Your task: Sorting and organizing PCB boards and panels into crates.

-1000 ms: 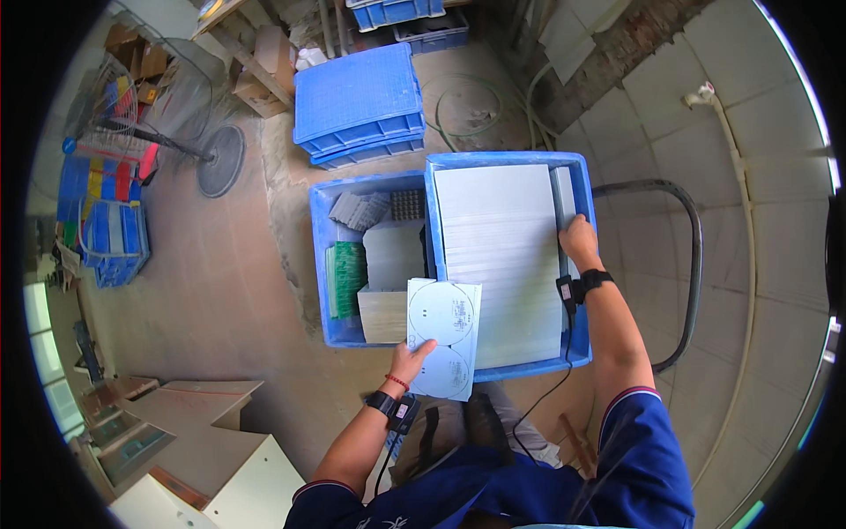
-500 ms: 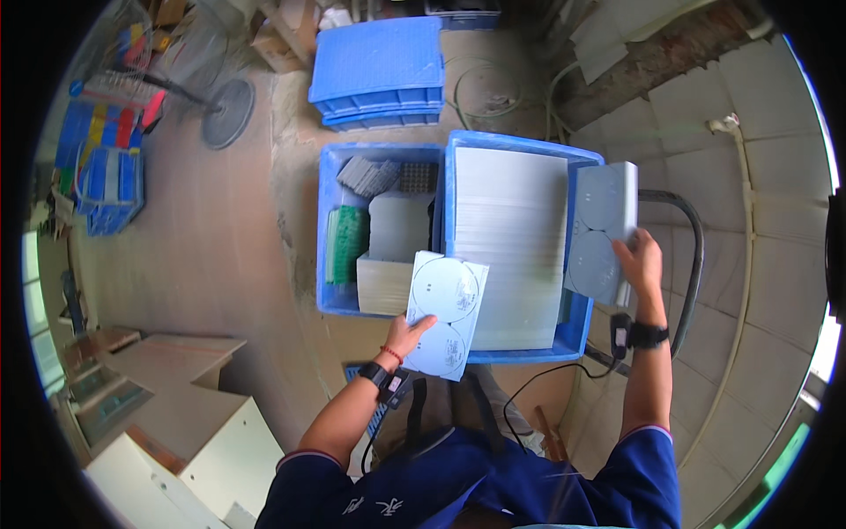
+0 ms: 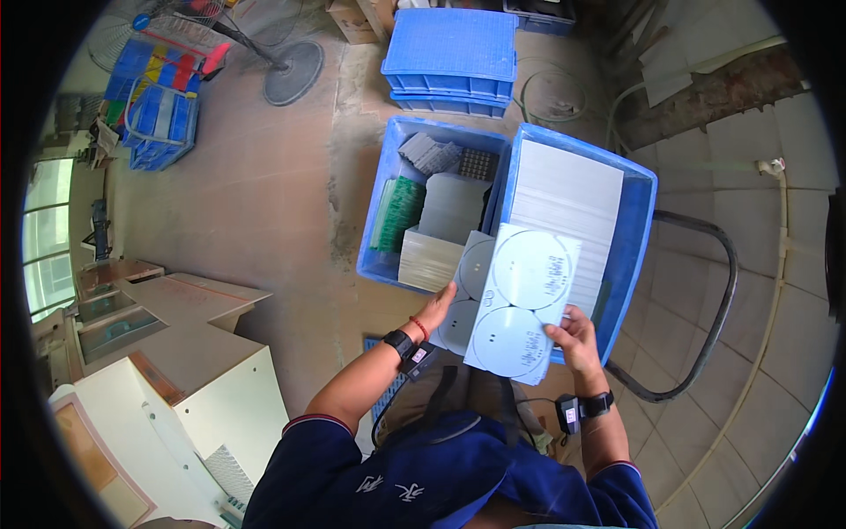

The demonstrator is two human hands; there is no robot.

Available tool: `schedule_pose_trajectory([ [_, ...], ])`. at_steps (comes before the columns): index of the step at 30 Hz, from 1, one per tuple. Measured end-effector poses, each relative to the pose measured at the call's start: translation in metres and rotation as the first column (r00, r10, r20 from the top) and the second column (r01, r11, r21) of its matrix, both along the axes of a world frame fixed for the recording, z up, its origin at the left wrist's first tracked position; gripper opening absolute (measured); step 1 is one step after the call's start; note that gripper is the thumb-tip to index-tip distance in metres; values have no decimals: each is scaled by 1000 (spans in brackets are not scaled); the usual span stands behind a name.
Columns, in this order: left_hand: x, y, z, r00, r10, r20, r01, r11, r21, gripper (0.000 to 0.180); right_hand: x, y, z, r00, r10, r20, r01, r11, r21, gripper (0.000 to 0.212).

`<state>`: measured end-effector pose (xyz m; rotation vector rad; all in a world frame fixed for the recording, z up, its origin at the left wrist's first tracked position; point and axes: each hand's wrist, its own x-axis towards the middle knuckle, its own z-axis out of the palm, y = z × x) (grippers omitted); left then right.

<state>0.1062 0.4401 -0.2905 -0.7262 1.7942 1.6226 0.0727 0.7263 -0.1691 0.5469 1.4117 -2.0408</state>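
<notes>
Flat white rectangular panels marked with large round outlines and small dark marks are in both my hands, over the near edge of the right bin. My right hand grips the front panels at their lower right edge, thumb on top. Behind them and to the left, partly covered, is another panel; my left hand is closed on its left edge. The two sets overlap; whether they touch and how many sheets are in each I cannot tell. Under them, the right blue bin holds a stack of white sheets.
The left blue bin contains green boards, grey gridded pieces and white stacks. Closed blue crates stand beyond. A dark curved tube lies at right, a fan base far left, and pale cabinets near left.
My right hand has come from the right bin's outer side to its near edge, carrying panels in front of the left hand's panel. The whole view has shifted, with the bins further right.
</notes>
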Motion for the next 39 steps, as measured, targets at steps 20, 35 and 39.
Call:
schedule_pose_trajectory([
  [20,-10,1,30,995,-88,-54,101,939,328,72,1,-58,-24,652,754,81,-583,430,689,67],
  [35,-9,9,35,998,8,62,-41,835,549,58,28,-54,-85,924,370,92,-380,916,131,78],
  [39,0,15,35,995,71,64,-94,852,515,55,35,-55,-77,959,273,77,-280,954,105,83],
])
